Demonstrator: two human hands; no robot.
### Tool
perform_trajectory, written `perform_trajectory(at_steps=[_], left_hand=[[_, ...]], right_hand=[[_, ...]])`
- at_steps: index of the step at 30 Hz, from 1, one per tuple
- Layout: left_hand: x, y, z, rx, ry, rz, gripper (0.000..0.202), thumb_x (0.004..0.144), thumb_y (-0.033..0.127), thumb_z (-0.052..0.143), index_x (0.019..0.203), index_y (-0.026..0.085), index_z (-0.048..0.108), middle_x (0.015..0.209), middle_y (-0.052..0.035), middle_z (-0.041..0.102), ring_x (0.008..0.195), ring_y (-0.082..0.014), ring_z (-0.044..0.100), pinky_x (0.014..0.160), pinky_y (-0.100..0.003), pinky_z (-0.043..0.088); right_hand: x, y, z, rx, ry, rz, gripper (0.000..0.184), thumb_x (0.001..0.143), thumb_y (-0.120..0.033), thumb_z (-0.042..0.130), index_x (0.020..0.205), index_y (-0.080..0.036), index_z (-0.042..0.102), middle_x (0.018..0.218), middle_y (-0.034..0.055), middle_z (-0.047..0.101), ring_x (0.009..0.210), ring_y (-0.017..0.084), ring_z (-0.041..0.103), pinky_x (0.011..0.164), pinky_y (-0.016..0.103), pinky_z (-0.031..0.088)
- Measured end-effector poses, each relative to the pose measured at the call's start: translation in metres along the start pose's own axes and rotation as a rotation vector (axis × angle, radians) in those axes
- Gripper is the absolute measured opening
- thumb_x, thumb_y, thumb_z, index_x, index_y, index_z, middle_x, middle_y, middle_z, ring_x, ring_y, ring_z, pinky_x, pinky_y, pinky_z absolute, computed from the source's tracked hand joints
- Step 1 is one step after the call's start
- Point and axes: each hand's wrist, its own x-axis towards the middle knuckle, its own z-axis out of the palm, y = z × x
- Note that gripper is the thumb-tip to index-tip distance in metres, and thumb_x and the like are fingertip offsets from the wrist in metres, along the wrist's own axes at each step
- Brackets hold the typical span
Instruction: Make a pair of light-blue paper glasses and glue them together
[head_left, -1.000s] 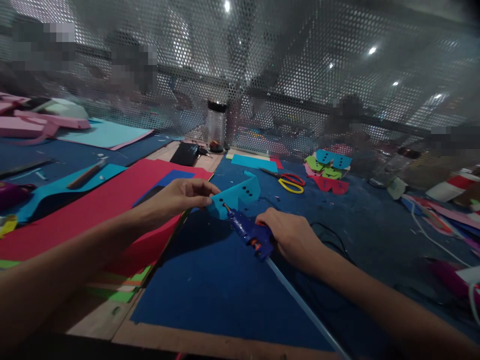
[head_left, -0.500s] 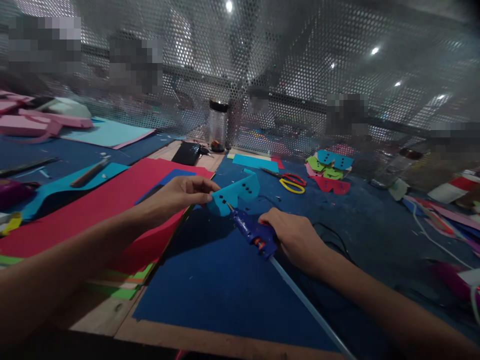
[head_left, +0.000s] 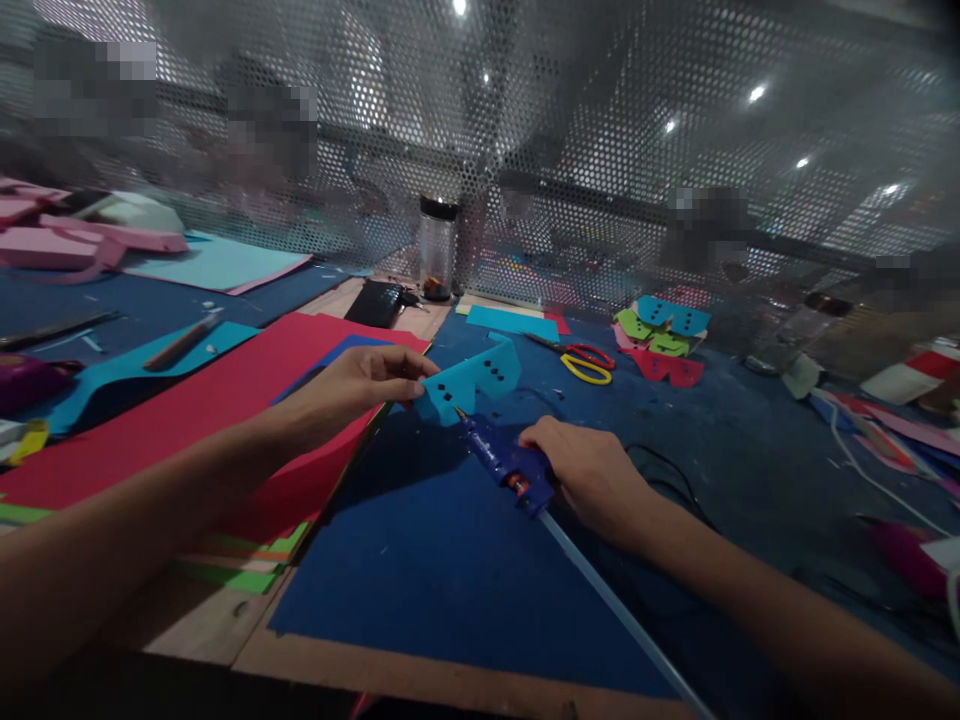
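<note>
My left hand (head_left: 358, 384) pinches the near end of a teal foam cut-out (head_left: 474, 378) with small dark holes, holding it just above the dark blue mat (head_left: 420, 560). My right hand (head_left: 589, 476) is wrapped around a blue glue gun (head_left: 504, 463). The gun's nozzle touches the lower edge of the teal piece. A clear glue stick (head_left: 607, 600) trails out of the gun's back toward me.
Red foam sheets (head_left: 187, 420) lie stacked at left, with green ones beneath. Red and yellow scissors (head_left: 581, 362), teal, green and red cut-outs (head_left: 660, 340), a jar (head_left: 436, 248) and a black pouch (head_left: 379, 302) sit farther back. A perforated metal screen (head_left: 570, 150) closes the back. Cables run at right.
The teal piece and the glue gun's tip have shifted slightly up and to the right; both hands keep their grips.
</note>
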Motion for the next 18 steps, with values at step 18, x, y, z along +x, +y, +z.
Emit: perform_trajectory(at_steps=[18], left_hand=[[0.0011,-0.0055,-0.0017,-0.037,-0.023,0.020,0.022,0.080,0.030,0.084,0.100,0.021,0.081,0.088,-0.0028,0.078,0.079,-0.0156,0.069,0.072,-0.024,0.053]], right_hand=[[0.0013,0.0001,-0.0004,-0.003,-0.014,0.005,0.017,0.092,-0.012,0.067,0.107,-0.018,0.060,0.100,0.0052,0.073,0.080,0.018,0.067,0.067,0.029,0.039]])
